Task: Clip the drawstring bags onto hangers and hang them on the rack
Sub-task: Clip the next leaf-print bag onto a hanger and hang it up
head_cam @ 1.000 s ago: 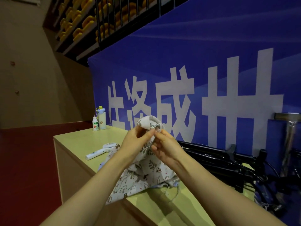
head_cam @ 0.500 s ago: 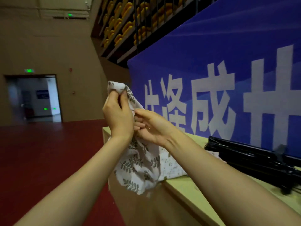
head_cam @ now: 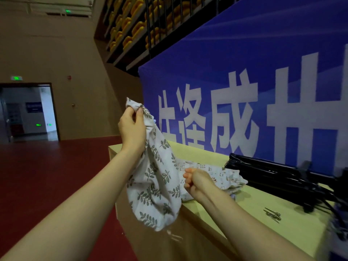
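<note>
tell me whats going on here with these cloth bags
A person's left hand pinches the top corner of a leaf-print drawstring bag, holding it up. The right hand sits lower beside it, loosely fisted; whether it grips anything is unclear. A second printed bag lies on the table near a pile of black hangers. No bag is clipped yet.

Pinches the top corner of the leaf-print drawstring bag (head_cam: 156,185) with the left hand (head_cam: 132,129) at frame centre, lets it hang past the table (head_cam: 207,153) edge. Curls the right hand (head_cam: 196,180) lower down against the bag's side; grip unclear. Shows a small-print bag (head_cam: 222,174) lying on the table right of centre, black hangers (head_cam: 273,176) stacked at right under a blue banner (head_cam: 244,53).
</note>
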Demonstrator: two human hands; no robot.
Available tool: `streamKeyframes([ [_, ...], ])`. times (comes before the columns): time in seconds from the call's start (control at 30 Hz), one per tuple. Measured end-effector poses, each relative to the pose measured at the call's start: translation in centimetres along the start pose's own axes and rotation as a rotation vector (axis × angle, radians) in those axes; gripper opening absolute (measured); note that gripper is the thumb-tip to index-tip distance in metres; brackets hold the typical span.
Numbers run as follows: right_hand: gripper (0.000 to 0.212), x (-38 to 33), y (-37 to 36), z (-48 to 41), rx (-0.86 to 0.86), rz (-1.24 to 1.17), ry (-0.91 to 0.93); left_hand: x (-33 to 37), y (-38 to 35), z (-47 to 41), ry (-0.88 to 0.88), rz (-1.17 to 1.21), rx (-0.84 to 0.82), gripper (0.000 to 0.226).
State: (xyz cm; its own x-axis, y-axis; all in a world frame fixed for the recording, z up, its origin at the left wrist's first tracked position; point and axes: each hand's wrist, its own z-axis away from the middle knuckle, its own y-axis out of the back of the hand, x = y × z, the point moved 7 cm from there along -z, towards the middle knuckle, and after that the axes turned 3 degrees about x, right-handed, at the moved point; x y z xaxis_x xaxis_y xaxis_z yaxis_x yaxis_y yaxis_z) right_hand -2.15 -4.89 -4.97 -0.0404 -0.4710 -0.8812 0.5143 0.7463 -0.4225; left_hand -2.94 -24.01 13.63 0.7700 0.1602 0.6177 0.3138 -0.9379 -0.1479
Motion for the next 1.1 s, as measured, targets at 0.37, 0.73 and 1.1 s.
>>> streamKeyframes([
  [0.37,0.056,4.8,1.0,-1.0,-0.338,0.304,-0.174,0.4,-4.2,-2.3,0.145,0.275,-0.026,0.031],
  [0.73,0.048,-3.7,0.4,-1.3,-0.242,0.151,0.163,-8.1,-0.2,-1.3,0.447,-0.166,0.122,0.026],
  [1.1,0.051,-5.9,-4.6,0.7,-0.39,-0.041,0.053,-4.7,-9.2,8.2,0.231,-0.242,-0.817,0.043],
])
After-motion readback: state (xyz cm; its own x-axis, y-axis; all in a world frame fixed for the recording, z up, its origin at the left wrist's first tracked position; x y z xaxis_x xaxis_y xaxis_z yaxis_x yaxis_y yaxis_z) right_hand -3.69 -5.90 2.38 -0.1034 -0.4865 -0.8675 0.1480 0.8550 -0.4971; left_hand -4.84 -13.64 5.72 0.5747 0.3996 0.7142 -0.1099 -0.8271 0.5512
